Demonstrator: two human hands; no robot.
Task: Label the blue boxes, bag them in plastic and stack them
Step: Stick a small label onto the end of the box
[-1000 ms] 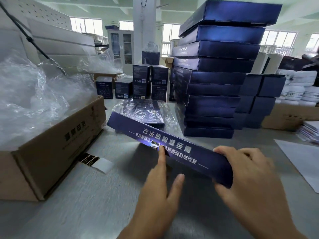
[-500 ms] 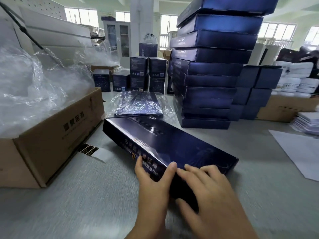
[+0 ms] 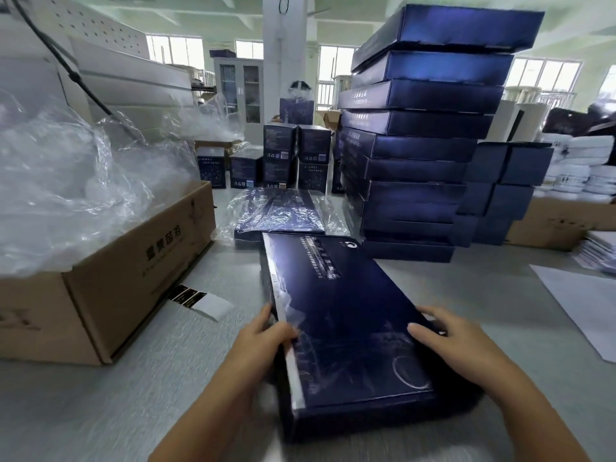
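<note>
A long flat blue box [image 3: 340, 315] lies face up on the grey table, its near end towards me. My left hand [image 3: 263, 338] grips its left edge, thumb on the side and fingers curled over the top. My right hand [image 3: 446, 335] holds the right edge, fingers laid over the lid. Behind it lies another blue box wrapped in clear plastic [image 3: 280, 215]. A tall stack of blue boxes [image 3: 416, 155] rises at the back right. A strip of labels [image 3: 196, 300] lies on the table to the left.
A cardboard carton [image 3: 110, 288] full of clear plastic bags [image 3: 66, 188] stands on the left. Small blue boxes [image 3: 280, 158] line the back. More blue boxes [image 3: 506, 195], a brown carton [image 3: 560, 225] and white paper sheets [image 3: 586, 301] sit on the right.
The box went from standing on its long side to lying flat, then swung round lengthwise towards me. My hands shifted from its near edge to its left and right sides.
</note>
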